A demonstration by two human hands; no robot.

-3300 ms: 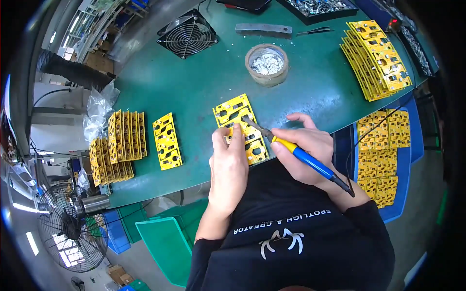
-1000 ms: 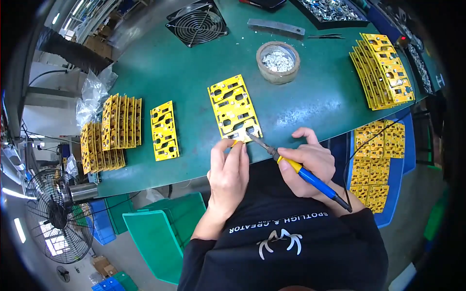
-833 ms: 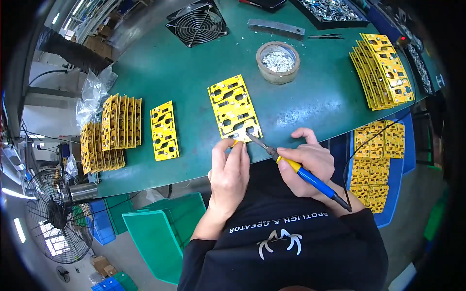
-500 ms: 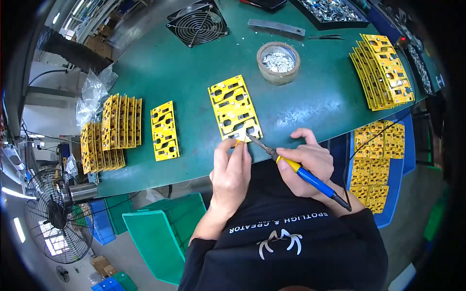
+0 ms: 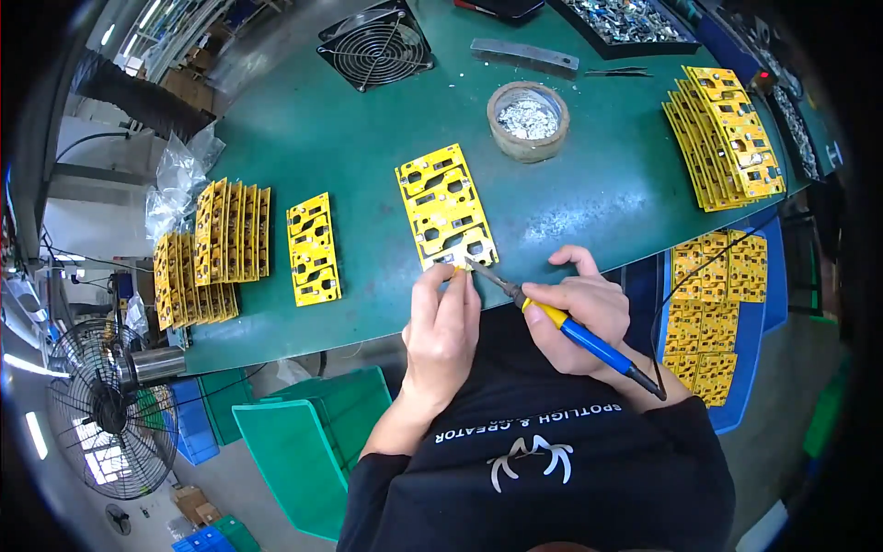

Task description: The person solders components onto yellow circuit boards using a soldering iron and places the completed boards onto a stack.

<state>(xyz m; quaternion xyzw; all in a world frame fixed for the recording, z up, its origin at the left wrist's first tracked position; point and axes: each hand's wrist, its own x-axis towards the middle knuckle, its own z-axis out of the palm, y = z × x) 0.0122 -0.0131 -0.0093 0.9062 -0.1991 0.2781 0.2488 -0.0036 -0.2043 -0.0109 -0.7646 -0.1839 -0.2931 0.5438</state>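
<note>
A yellow circuit board panel [image 5: 448, 207] with cut-outs and small parts lies on the green table in front of me. At its near edge my left hand [image 5: 441, 317] has thumb and fingers pinched together; what sits between the fingertips is too small to make out. My right hand [image 5: 584, 317] grips a soldering iron [image 5: 589, 342] with a blue and yellow handle. The iron's tip reaches the panel's near edge, right beside my left fingertips. Left of that panel, a second yellow circuit board panel [image 5: 314, 248] lies apart on the table.
Yellow panels stand stacked on the left [image 5: 230, 230] and right [image 5: 727, 138] of the table [image 5: 368, 120]. Beyond the work sit a round pot of silvery bits [image 5: 498, 141], a metal bar [image 5: 524, 57], tweezers [image 5: 618, 73] and a small fan [image 5: 375, 48]. The iron's cord hangs at right.
My left hand has shifted very slightly to the right at the panel's edge. The soldering iron stays at nearly the same place, and both hands keep their grips.
</note>
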